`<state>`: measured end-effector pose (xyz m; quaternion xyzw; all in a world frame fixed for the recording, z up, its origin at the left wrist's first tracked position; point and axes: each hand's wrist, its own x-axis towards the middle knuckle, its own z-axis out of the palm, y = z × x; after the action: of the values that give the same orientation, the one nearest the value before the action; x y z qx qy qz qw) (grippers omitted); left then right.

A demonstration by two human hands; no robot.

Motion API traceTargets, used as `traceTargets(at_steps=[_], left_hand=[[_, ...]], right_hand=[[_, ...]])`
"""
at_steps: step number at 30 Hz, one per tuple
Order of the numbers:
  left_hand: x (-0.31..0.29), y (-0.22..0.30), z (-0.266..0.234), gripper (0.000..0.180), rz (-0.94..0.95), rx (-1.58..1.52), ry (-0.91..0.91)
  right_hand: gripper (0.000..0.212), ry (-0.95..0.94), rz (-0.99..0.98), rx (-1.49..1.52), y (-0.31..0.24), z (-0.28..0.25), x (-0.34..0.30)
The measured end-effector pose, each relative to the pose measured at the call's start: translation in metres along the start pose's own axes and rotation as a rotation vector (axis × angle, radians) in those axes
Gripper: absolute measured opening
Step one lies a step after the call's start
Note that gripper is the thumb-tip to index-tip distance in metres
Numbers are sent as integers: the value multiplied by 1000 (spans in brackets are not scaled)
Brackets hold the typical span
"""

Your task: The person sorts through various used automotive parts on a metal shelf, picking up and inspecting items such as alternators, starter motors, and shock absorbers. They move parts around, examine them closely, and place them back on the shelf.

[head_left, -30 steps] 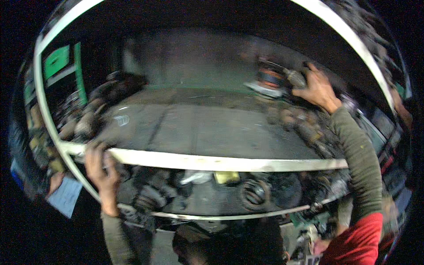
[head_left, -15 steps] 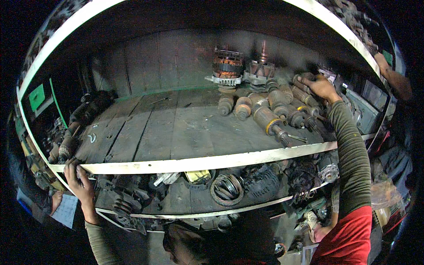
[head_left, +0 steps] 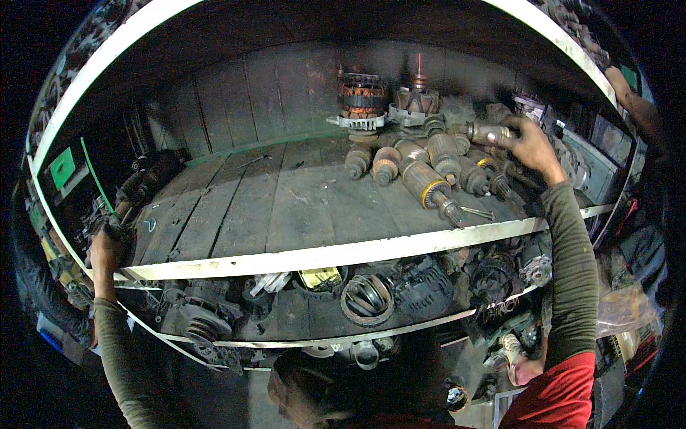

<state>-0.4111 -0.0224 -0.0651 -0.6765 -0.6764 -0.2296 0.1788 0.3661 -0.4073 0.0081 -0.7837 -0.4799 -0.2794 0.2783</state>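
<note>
Over the pile at the right of the shelf, my right hand is closed around a grimy cylindrical motor armature, held on its side. Below and left of it lie several more armatures, one with a yellow band. At the shelf's left end, my left hand is closed on a dark armature, which the fingers and shadow largely hide. Behind that hand, more dark cylindrical parts lie along the side.
Two alternator halves with copper windings stand at the back. A white metal edge runs along the shelf front. On the lower shelf lie a ring-shaped part and a yellow part. Another person's arm shows at far right.
My left hand has gone from the shelf's front edge onto the armature behind it. My right hand has drawn a cylindrical armature up from the pile and turned it sideways.
</note>
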Motion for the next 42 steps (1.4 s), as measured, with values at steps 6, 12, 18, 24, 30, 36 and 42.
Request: traceTargets(at_steps=[6,12,18,24,30,36,42], left_hand=[[-5,4,6,55,-56,31,147],[-23,56,-63,66,54,-386,393],[-80,203,-138,42,271,-1124,-25],[-145,341,-152,79,402,-1040,-277],[-189,386,-162,63,761,-708,-347],[-210,429,-143,62,812,-580,-311],[-222,496,-124,51,728,-737,-93]], right_hand=[[67,113,-258,-252,-17,4,-43],[65,291,13,-116,-2,-1,-70],[63,314,93,-200,7,-7,-109],[48,411,-19,-268,3,8,-128],[28,501,-120,-55,0,19,-126],[26,569,-90,-40,7,30,-128],[35,510,-20,-139,46,48,-130]])
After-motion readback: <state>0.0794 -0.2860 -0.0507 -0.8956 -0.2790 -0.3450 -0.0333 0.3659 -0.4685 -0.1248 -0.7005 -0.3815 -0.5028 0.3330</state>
